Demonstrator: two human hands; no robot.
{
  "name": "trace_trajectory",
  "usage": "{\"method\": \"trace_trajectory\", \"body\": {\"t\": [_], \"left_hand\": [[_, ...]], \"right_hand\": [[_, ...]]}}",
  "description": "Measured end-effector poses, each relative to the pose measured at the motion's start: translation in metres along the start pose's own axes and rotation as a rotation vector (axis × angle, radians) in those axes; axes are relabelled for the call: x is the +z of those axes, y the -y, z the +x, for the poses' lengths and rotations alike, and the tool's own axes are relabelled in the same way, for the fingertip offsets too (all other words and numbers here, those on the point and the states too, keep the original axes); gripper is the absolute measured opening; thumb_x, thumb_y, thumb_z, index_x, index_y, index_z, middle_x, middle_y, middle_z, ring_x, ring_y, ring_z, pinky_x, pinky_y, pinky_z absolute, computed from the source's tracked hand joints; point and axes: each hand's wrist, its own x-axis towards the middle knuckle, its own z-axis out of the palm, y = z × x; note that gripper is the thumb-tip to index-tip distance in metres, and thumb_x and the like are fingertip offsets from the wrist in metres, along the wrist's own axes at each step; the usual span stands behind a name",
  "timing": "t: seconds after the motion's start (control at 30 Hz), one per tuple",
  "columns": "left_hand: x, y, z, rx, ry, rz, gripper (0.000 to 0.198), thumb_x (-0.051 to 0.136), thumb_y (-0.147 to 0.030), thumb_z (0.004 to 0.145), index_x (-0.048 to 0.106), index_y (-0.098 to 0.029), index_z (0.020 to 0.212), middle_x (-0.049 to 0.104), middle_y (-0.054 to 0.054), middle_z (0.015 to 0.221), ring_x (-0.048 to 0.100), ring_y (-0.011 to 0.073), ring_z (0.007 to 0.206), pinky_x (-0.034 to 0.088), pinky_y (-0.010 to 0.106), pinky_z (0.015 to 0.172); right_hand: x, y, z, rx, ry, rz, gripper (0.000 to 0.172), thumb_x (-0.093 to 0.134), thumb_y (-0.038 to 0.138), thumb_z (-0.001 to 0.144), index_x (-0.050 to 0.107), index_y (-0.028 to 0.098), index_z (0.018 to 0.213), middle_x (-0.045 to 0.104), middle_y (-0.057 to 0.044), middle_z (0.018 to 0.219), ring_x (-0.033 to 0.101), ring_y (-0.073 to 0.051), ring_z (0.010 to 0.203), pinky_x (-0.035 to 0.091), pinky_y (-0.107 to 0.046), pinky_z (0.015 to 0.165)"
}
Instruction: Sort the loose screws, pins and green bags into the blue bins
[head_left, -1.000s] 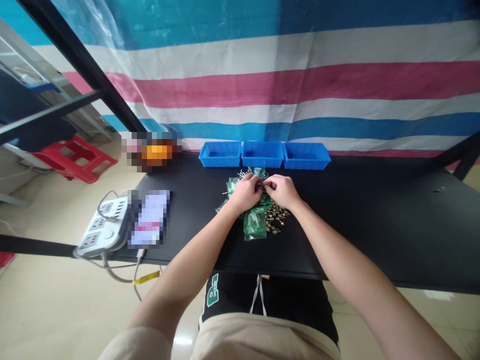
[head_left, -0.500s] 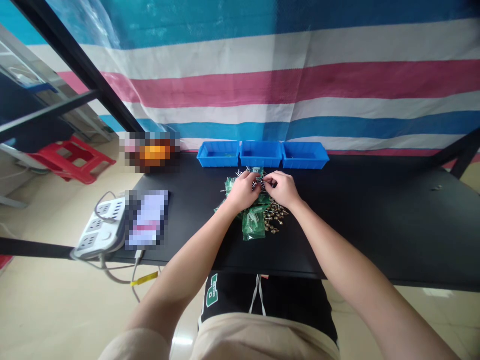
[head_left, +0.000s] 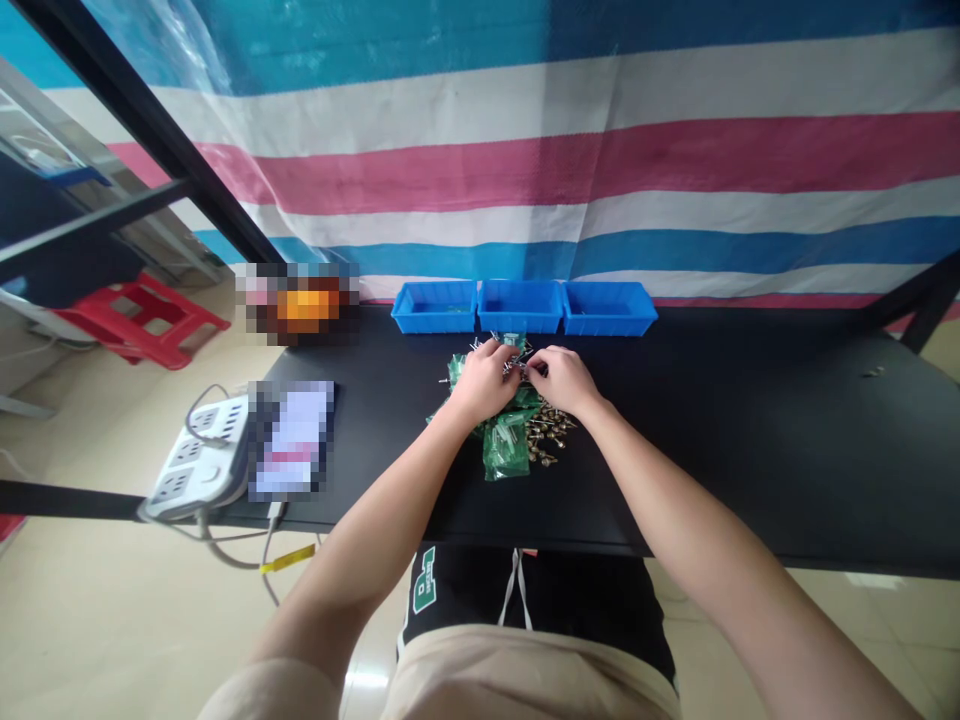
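Note:
My left hand (head_left: pixel 484 382) rests curled on a heap of green plastic bags (head_left: pixel 504 447), and silvery metal pins (head_left: pixel 480 347) stick out around it. My right hand (head_left: pixel 566 381) is just to its right, with its fingertips pinched close to the left hand's fingertips among the pins. A small metal part seems to sit in that pinch, though it is barely visible. Loose brass-coloured parts (head_left: pixel 551 435) lie on the table just below my right hand. The fingers hide part of the heap.
Several blue plastic bins (head_left: pixel 520 307) stand in a row at the table's far edge. A pixelated object (head_left: pixel 304 305) is to their left, and a pixelated flat item (head_left: pixel 292 440) lies beside a white power strip (head_left: pixel 196 458). A striped tarp (head_left: pixel 525 160) hangs behind the black table (head_left: pixel 750 430).
My hands stay over the heap with their fingertips together, shifting only slightly. The whole view has drifted a little, so the table and bins sit slightly further left.

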Motion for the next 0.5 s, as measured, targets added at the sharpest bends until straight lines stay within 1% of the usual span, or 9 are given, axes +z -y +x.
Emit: {"method": "trace_trajectory", "body": {"t": [0.27, 0.4, 0.5], "left_hand": [[0.0002, 0.0012, 0.0004, 0.016, 0.001, 0.011, 0.024, 0.054, -0.022, 0.087, 0.069, -0.016, 0.106, 0.064, 0.009, 0.097, 0.064, 0.0215, 0.087, 0.051, 0.034, 0.082], [0.0014, 0.0032, 0.0005, 0.024, -0.012, 0.013, 0.024, 0.056, -0.021, 0.087, 0.068, -0.017, 0.107, 0.064, 0.009, 0.097, 0.064, 0.0220, 0.088, 0.052, 0.034, 0.083], [0.0030, 0.0051, 0.0005, 0.039, -0.045, -0.004, 0.027, 0.056, -0.021, 0.087, 0.067, -0.016, 0.112, 0.064, 0.009, 0.097, 0.064, 0.0229, 0.091, 0.052, 0.035, 0.084]], "right_hand": [[-0.0006, 0.0023, -0.0011, -0.009, -0.013, -0.002, 0.017, 0.055, 0.021, 0.087, 0.070, 0.019, 0.079, 0.069, -0.008, 0.085, 0.063, -0.021, 0.081, 0.046, -0.032, 0.074], [-0.0011, 0.0022, 0.0000, -0.049, -0.092, 0.046, 0.015, 0.054, 0.019, 0.087, 0.065, 0.020, 0.076, 0.066, -0.007, 0.080, 0.061, -0.020, 0.078, 0.046, -0.031, 0.074], [-0.0024, 0.0042, 0.0003, -0.094, -0.167, 0.089, 0.015, 0.052, 0.021, 0.089, 0.063, 0.020, 0.078, 0.065, -0.007, 0.081, 0.060, -0.020, 0.075, 0.046, -0.031, 0.072]]}}
